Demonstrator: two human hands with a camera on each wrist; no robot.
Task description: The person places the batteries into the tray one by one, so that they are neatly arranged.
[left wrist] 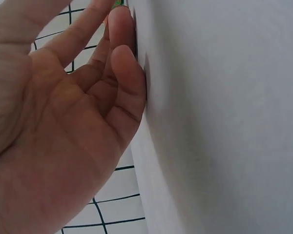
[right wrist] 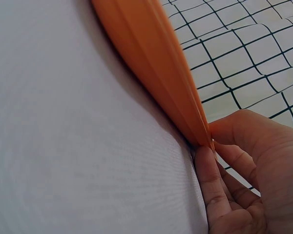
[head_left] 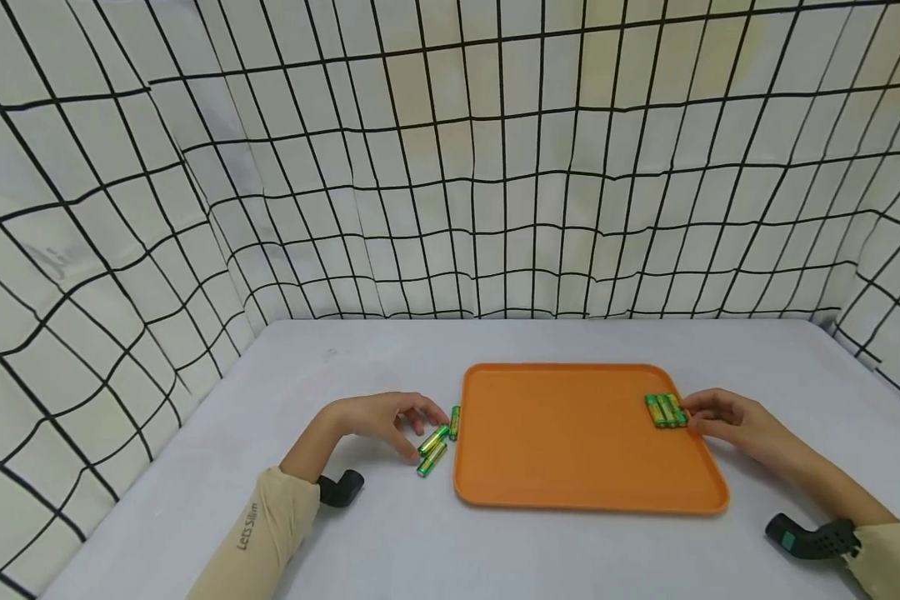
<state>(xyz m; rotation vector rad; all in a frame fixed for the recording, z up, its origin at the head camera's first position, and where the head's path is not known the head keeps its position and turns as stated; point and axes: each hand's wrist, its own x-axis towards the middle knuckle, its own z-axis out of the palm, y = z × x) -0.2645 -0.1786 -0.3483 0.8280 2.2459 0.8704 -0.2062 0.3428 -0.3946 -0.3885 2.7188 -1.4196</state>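
Several green-and-gold batteries (head_left: 665, 411) lie side by side on the orange tray (head_left: 555, 437), against its right rim. My right hand (head_left: 731, 421) is at that rim, thumb and index fingertips beside the end battery. In the right wrist view the thumb and a finger meet the tray's edge (right wrist: 158, 73); what they hold I cannot tell. Left of the tray, my left hand (head_left: 382, 421) pinches a battery (head_left: 433, 440) between thumb and index finger, at its ends. Beside it lie a second battery (head_left: 432, 459) and, close to the tray, a third (head_left: 454, 422).
A white table (head_left: 555, 554) bears the tray. Behind it and at both sides rise white walls with a black grid net (head_left: 525, 192). Black wrist cameras sit on the left wrist (head_left: 341, 489) and right wrist (head_left: 810, 537).
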